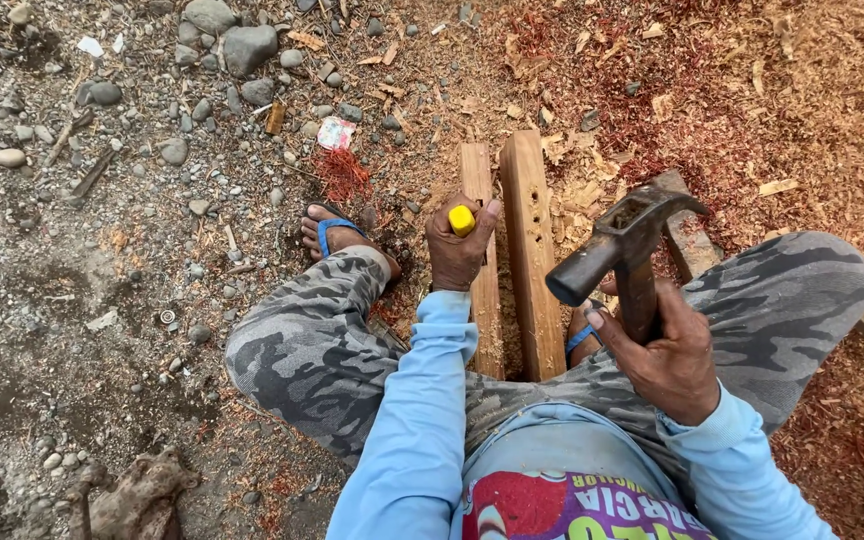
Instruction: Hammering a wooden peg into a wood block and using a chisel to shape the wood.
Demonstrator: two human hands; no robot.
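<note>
Gripping yellow-capped chisel [462, 220]; hammer [620, 245] raised

We note grey stones [224, 40] at upper left, reddish sawdust [832, 90] at upper right, a crumpled wrapper [336, 132] above centre.

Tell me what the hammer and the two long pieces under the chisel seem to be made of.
The dark claw hammer in the right hand looks like dull, worn steel, with a brown, probably wooden, handle. The two reddish-brown planks look like raw wood: visible grain, shavings around. The yellow-capped chisel handle in the left hand seems plastic.
</note>
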